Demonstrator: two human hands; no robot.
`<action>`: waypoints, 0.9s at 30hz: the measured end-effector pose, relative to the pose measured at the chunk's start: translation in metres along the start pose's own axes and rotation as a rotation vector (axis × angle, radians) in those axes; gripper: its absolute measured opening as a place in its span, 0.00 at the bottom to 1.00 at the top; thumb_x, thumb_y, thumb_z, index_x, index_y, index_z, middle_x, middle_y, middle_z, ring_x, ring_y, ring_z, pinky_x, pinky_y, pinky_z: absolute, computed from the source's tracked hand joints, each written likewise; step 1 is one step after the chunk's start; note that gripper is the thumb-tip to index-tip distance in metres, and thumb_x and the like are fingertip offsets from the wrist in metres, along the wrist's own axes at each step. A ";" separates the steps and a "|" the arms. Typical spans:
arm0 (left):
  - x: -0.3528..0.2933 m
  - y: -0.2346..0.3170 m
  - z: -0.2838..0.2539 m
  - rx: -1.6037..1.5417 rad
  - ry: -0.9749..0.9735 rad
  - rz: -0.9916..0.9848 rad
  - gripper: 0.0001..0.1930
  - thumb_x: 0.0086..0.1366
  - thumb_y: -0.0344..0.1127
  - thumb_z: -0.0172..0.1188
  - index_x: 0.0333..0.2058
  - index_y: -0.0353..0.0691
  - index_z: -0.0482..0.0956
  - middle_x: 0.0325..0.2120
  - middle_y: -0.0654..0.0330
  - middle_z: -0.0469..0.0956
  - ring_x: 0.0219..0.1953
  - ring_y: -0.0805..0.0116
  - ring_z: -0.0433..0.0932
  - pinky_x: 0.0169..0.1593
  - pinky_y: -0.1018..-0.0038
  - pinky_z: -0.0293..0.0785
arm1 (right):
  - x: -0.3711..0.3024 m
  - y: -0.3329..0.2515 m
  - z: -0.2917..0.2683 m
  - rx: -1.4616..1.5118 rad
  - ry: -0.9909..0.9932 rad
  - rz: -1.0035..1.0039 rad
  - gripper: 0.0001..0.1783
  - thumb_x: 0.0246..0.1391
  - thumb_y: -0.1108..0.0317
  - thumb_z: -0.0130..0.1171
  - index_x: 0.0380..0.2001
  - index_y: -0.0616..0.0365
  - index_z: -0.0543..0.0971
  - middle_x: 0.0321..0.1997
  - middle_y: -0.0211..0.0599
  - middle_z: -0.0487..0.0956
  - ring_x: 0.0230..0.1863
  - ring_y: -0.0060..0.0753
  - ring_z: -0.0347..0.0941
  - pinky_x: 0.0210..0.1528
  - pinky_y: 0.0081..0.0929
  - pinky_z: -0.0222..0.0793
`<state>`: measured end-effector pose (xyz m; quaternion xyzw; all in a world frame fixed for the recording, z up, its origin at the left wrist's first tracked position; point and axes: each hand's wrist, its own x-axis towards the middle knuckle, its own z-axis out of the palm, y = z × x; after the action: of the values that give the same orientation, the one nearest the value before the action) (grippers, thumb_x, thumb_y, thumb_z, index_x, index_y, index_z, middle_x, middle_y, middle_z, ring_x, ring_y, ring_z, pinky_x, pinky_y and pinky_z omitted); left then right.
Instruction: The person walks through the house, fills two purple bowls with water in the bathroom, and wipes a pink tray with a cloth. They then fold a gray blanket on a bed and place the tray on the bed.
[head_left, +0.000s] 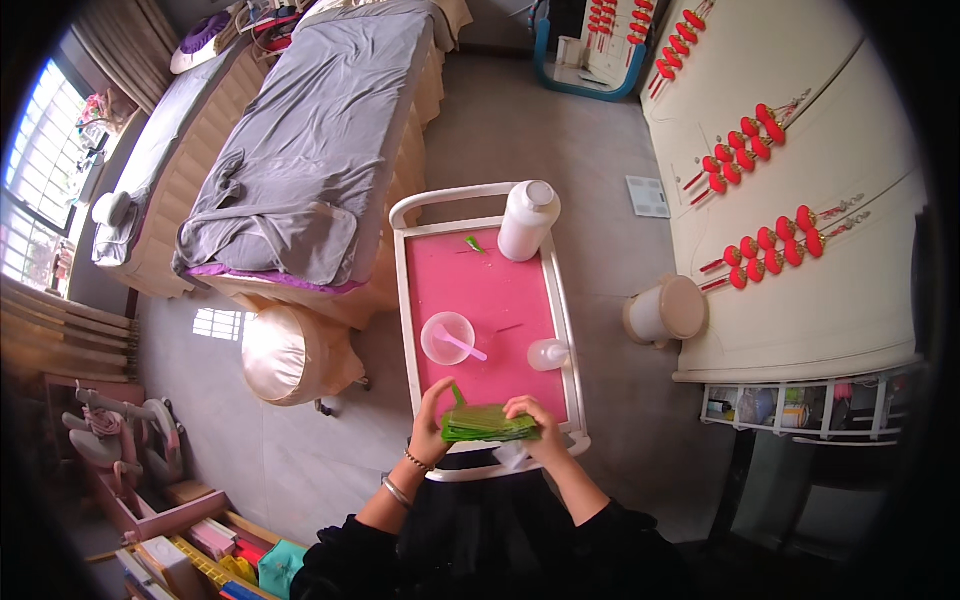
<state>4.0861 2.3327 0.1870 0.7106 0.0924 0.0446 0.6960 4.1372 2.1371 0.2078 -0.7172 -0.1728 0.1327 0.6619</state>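
From my distant place I look down on a trolley with white, rounded rails, and its pink surface (425,285) looks smooth and flat. On it I find a white plastic bottle (524,228), cylindrical with a broad cap, a thin translucent bowl (433,338) with a pink spatula (466,346) leaning in it, and a small cloudy squeeze bottle (545,355) near the right rail. Beside the trolley, the bed (320,110) wears a soft, wrinkled grey cover. The green stack (487,424) is held above the near end of the surface; it is made of flat, shiny layers, with uneven edges and one narrow green strip standing up at its left. The left hand (429,438) has its fingers closed around the left end, and the right hand (541,428) grips the right end with bent fingers. Under the right hand hangs something whitish and crumpled (511,457), which I cannot identify. The hands cover both ends of the stack, and its layers are too blurred for counting.
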 end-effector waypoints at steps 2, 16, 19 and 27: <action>-0.002 0.008 -0.008 0.201 0.058 0.025 0.37 0.42 0.25 0.64 0.54 0.37 0.60 0.50 0.53 0.64 0.55 0.61 0.62 0.56 0.71 0.58 | 0.004 -0.010 -0.013 -0.108 -0.008 0.000 0.12 0.34 0.85 0.55 0.25 0.59 0.70 0.32 0.36 0.72 0.38 0.30 0.69 0.42 0.22 0.62; -0.003 0.021 0.012 0.368 -0.299 -0.001 0.40 0.40 0.24 0.64 0.56 0.41 0.59 0.51 0.54 0.64 0.56 0.59 0.62 0.57 0.69 0.58 | 0.014 0.027 -0.044 -0.087 -0.189 0.123 0.12 0.34 0.83 0.57 0.28 0.61 0.76 0.31 0.35 0.75 0.36 0.29 0.71 0.41 0.22 0.66; -0.009 0.034 0.015 0.175 -0.142 -0.063 0.38 0.39 0.25 0.65 0.53 0.40 0.61 0.51 0.55 0.64 0.52 0.62 0.66 0.53 0.72 0.62 | 0.021 0.007 -0.029 -0.082 -0.267 0.029 0.14 0.35 0.83 0.57 0.31 0.60 0.75 0.33 0.35 0.74 0.38 0.30 0.71 0.43 0.23 0.66; -0.017 0.076 -0.027 -0.060 0.410 0.051 0.09 0.51 0.30 0.56 0.31 0.34 0.70 0.27 0.60 0.72 0.30 0.71 0.70 0.38 0.77 0.67 | 0.022 -0.045 0.050 -0.001 -0.300 0.019 0.12 0.44 0.83 0.54 0.35 0.63 0.74 0.30 0.38 0.74 0.33 0.33 0.71 0.37 0.23 0.66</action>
<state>4.0692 2.3548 0.2645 0.6677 0.2127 0.2087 0.6822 4.1331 2.1940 0.2489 -0.6914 -0.2631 0.2445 0.6268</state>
